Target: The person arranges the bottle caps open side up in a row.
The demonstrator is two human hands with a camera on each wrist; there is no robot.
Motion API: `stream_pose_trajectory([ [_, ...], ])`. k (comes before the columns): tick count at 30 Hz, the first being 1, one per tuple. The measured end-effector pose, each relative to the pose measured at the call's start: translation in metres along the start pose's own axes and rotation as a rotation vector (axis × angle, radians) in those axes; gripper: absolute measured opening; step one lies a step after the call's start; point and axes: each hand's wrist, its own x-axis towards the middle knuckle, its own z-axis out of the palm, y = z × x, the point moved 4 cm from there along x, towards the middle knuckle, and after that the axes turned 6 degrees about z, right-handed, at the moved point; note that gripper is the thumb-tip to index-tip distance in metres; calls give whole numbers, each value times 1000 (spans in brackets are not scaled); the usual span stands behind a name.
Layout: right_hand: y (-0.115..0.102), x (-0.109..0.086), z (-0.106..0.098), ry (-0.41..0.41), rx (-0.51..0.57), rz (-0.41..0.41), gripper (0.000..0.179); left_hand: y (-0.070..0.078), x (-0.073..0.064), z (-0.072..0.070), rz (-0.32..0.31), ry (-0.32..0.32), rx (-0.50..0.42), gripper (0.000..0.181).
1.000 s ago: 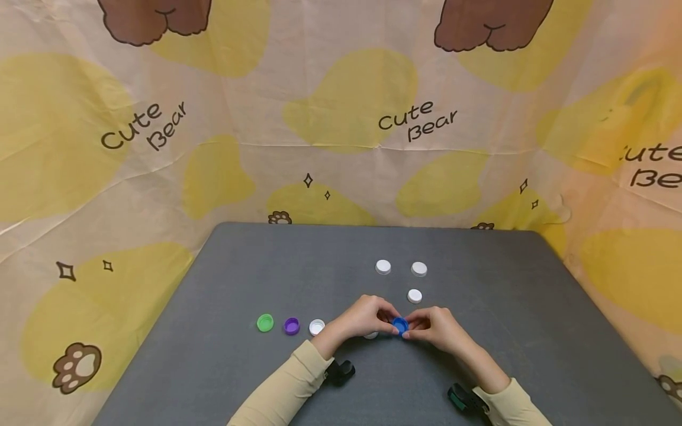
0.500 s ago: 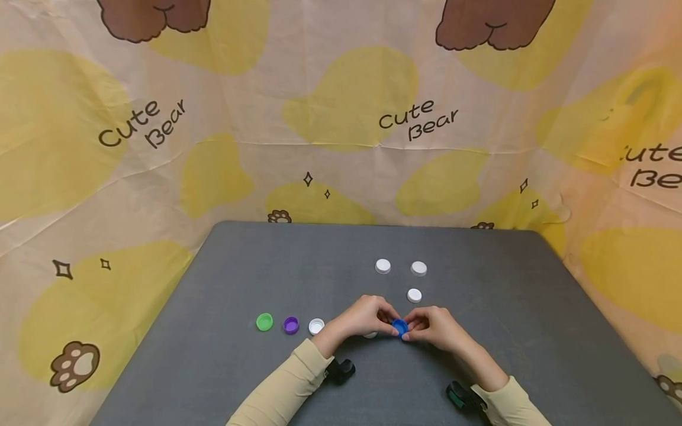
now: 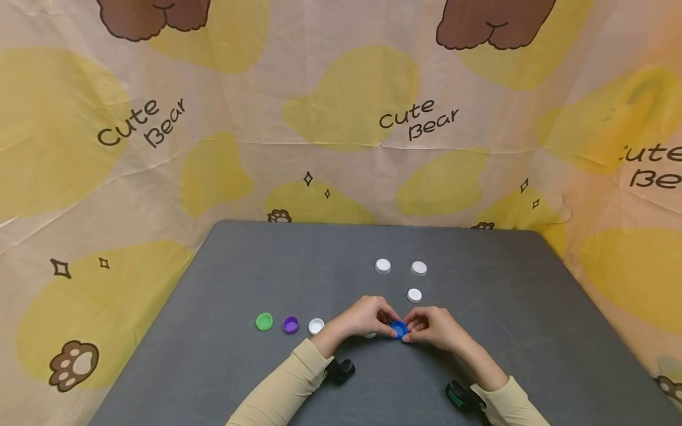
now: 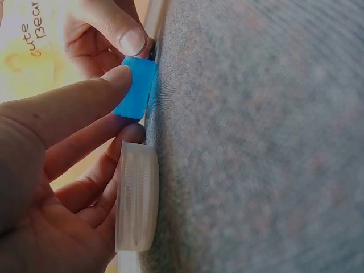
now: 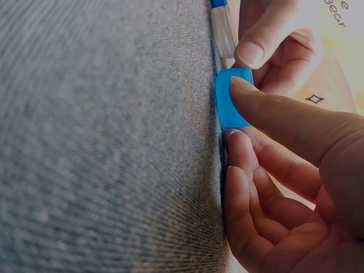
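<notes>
In the head view a blue bottle cap (image 3: pixel 399 329) lies hollow side up on the grey table. From its left my left hand (image 3: pixel 367 316) pinches it between thumb and fingers. On the opposite side my right hand (image 3: pixel 437 326) pinches it too, thumb at the near edge. The left wrist view shows the blue cap (image 4: pixel 138 88) low at the table surface, with a pale white cap (image 4: pixel 138 196) standing under the left hand's curled fingers. That white cap (image 3: pixel 370 335) is mostly hidden by the left hand in the head view. The right wrist view shows my right thumb on the blue cap (image 5: pixel 227 102).
Left of my hands, a green cap (image 3: pixel 264 322), a purple cap (image 3: pixel 290 325) and a white cap (image 3: pixel 316 326) form a row. Farther back lie three white caps, the nearest white cap (image 3: pixel 414 295) just beyond my hands. A printed cloth (image 3: pixel 341 106) hangs behind the table (image 3: pixel 298 260).
The blue cap has shifted very slightly toward the person and to the left, with both hands staying on it. The other caps keep their places.
</notes>
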Motion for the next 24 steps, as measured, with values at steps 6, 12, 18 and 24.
stream_pose_trajectory([
  [6,2,1,1,-10,23,-2,26,-1,0,1,-8,3,20,26],
  [12,4,1,1,-14,32,-12,27,-2,1,1,-5,10,39,27],
  [18,3,2,-1,-42,21,-14,27,-1,0,-1,-32,3,28,29],
  [24,-1,4,-5,-75,-15,-33,29,1,2,-7,-58,-29,-49,30],
])
